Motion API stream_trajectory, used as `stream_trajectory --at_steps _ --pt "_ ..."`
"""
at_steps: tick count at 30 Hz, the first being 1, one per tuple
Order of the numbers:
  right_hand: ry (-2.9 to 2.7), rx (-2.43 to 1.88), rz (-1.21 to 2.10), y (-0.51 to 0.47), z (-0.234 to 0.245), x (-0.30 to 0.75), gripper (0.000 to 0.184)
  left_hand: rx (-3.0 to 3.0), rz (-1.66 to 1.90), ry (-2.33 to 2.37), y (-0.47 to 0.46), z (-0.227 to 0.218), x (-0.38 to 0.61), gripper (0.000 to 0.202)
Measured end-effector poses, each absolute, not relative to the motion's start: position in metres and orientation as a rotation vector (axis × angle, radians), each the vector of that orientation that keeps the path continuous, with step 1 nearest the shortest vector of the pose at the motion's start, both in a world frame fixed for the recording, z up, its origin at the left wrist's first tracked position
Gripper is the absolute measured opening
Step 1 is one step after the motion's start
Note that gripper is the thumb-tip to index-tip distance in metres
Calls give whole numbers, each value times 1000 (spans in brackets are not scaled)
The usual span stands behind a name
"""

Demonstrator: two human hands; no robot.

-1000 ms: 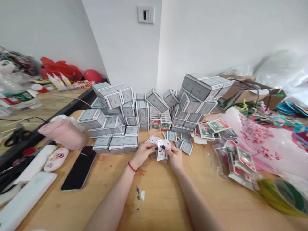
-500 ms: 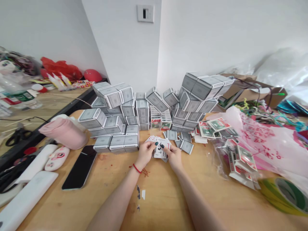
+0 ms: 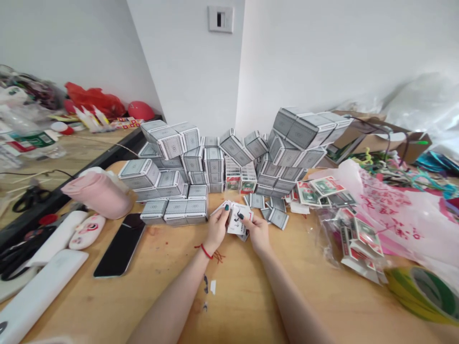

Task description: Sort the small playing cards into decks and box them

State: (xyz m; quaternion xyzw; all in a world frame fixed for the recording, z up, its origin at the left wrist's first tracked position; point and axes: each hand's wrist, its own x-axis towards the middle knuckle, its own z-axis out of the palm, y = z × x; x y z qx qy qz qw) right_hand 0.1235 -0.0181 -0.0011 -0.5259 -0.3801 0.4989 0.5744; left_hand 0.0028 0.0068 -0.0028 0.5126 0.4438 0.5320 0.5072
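Note:
My left hand and my right hand meet over the middle of the wooden table. Together they pinch a fanned bunch of playing cards, faces up, thumbs on top. A red string is tied round my left wrist. Just behind the cards rises a heap of grey patterned card boxes. A few loose grey-backed cards lie on the table to the right of my hands.
A black phone, a pink roll and white cases lie at the left. Clear bags with flat card cartons and a pink plastic bag fill the right. A green tape roll sits at the right front.
Both hands have kept hold of the cards and shifted them slightly, closing the fan a little. The view has drifted a bit to the left.

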Motion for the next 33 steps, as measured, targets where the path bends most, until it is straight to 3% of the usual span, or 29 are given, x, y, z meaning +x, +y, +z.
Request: stream_trajectory --at_steps 11,25,33 --pt "-817 -1230 1155 -16 -6 125 29 1252 1053 951 7 11 -5 26" --pt "-875 -1253 1191 -17 -2 122 31 1612 1200 1212 2 -2 5 18" --pt "-902 -1259 1196 -19 -2 124 30 1695 1134 1225 3 0 2 27"
